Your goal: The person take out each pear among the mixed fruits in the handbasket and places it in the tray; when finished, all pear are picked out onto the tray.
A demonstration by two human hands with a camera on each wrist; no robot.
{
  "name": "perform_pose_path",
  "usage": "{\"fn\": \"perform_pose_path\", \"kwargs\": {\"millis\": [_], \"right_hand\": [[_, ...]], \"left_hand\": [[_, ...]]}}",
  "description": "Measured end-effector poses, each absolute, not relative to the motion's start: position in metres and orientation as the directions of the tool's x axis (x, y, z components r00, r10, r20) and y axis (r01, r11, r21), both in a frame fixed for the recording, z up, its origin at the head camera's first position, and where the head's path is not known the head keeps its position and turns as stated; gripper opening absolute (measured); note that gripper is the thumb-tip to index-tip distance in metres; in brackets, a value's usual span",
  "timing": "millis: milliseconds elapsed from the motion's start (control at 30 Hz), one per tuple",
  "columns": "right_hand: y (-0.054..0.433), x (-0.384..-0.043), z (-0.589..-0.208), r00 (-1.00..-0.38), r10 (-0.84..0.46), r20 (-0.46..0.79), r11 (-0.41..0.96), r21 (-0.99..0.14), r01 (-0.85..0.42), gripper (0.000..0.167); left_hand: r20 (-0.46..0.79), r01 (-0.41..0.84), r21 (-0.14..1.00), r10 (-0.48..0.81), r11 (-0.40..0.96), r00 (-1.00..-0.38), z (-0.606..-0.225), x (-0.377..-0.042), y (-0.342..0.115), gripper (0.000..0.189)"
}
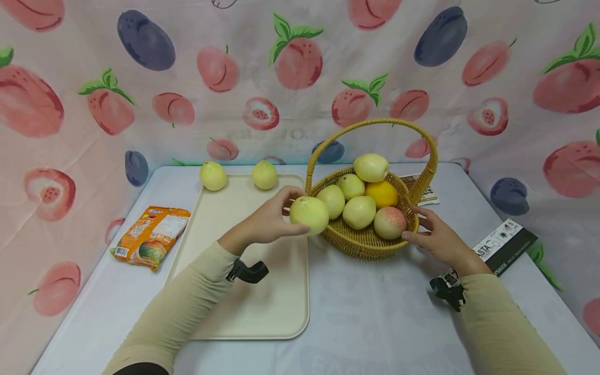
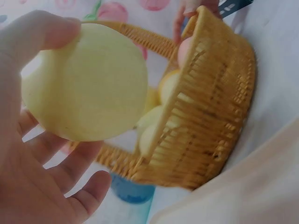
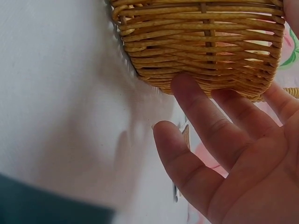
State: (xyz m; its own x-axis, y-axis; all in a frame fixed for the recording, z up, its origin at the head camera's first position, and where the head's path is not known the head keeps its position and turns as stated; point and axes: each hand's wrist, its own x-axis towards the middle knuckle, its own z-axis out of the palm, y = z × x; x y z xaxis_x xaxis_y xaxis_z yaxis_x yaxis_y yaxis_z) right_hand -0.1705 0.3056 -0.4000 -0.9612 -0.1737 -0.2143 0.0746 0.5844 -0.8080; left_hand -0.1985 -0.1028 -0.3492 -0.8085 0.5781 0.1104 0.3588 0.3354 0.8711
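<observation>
Here, pinching a pale fruit [image 1: 309, 215] in the left hand [image 1: 269, 219]. Resting the right hand [image 1: 440, 238], spread, against a basket [image 1: 358, 246] partly hiding a packet [image 1: 429, 197].

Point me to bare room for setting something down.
Free: the white cloth before the basket, between tray and right sleeve; the tray's near right part, beside the left sleeve. Crowded: the basket, fruit inside, left hand beside, right hand at its rim.

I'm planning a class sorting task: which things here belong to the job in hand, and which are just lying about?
Likely the job:
held fruit, in left hand
basket, right hand at its rim
basket fruit
tray, two fruits at its far edge

Likely lying about:
orange packet
dark pack, at right
half-hidden pack, behind basket
</observation>
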Motion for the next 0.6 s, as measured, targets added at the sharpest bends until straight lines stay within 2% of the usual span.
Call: {"fn": "perform_pose_path", "kwargs": {"millis": [133,600], "right_hand": [[0.306,-0.170,-0.400,-0.962,-0.177,-0.209,0.583,-0.810,0.069,0.093],[0.306,-0.170,-0.401,-0.964,-0.182,-0.194,0.574,-0.817,0.056,0.092]], "left_hand": [[0.117,0.339,0.882,0.544,0.327,-0.831,-0.346,-0.201,-0.116,0.065],[0.072,0.265,0.863,0.415,0.430,-0.907,-0.355,-0.204,-0.168,0.071]]}}
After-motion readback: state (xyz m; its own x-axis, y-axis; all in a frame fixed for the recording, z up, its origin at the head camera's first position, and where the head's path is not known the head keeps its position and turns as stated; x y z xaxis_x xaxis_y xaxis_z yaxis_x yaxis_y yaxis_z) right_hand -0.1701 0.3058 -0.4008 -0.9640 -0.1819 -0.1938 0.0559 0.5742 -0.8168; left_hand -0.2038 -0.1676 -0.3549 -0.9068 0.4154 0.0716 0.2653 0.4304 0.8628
